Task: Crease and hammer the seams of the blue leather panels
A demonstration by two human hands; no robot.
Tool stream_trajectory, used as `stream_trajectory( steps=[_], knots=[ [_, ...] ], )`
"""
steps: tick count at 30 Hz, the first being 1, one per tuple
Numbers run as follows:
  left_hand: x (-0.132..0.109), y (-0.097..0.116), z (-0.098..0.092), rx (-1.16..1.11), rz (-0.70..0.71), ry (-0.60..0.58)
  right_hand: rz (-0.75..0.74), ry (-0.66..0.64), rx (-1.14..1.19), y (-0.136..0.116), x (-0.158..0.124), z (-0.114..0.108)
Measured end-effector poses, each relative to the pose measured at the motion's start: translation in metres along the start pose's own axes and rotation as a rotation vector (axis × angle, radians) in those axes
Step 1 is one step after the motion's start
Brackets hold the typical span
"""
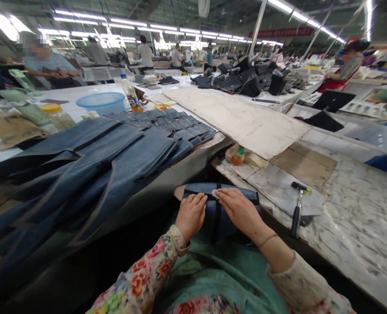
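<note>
A blue leather-like bag piece with black straps lies across my lap, its top end held up before me. My left hand has its fingers together and bent over the black band along the near edge of that piece. My right hand pinches a small white wad, perhaps cloth or foam, and presses it to the band beside my left fingertips. The undersides of both hands and the thumbs are mostly hidden.
Overlapping blue pieces cover the left table. On the right bench lie a hammer, a small orange bottle and a cream sheet. A blue basin, a drink bottle and a black bag pile stand farther back. Several people work beyond.
</note>
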State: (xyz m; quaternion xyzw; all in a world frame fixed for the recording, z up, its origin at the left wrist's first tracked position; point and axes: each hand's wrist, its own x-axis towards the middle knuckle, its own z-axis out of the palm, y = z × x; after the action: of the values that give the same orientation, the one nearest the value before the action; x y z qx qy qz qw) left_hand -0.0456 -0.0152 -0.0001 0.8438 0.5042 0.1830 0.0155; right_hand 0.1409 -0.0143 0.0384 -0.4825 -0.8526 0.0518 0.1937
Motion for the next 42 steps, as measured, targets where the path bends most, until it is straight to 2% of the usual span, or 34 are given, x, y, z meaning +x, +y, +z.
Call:
stream_trajectory(
  steps=[6, 15, 22, 27, 31, 35, 42],
  knots=[
    [-0.001, -0.006, 0.004, 0.009, -0.005, -0.027, 0.045, -0.093, 0.004, -0.004, 0.007, 0.025],
    [-0.003, -0.026, -0.002, 0.052, -0.009, -0.012, 0.01, -0.17, 0.025, -0.016, 0.036, 0.034],
    [-0.013, -0.05, -0.011, 0.086, -0.094, -0.021, -0.04, -0.204, 0.012, -0.035, 0.059, 0.047],
    [-0.018, -0.061, -0.01, 0.04, -0.174, 0.003, -0.042, -0.201, 0.023, -0.044, 0.069, 0.057],
    [-0.017, -0.055, -0.008, 0.065, -0.17, -0.002, -0.035, -0.193, 0.028, -0.042, 0.065, 0.057],
    [-0.012, -0.049, -0.011, 0.123, -0.156, -0.026, -0.027, -0.182, 0.016, -0.029, 0.053, 0.044],
    [-0.01, -0.049, -0.013, 0.147, -0.142, -0.029, 0.001, -0.123, -0.079, 0.009, 0.008, 0.019]
  ],
)
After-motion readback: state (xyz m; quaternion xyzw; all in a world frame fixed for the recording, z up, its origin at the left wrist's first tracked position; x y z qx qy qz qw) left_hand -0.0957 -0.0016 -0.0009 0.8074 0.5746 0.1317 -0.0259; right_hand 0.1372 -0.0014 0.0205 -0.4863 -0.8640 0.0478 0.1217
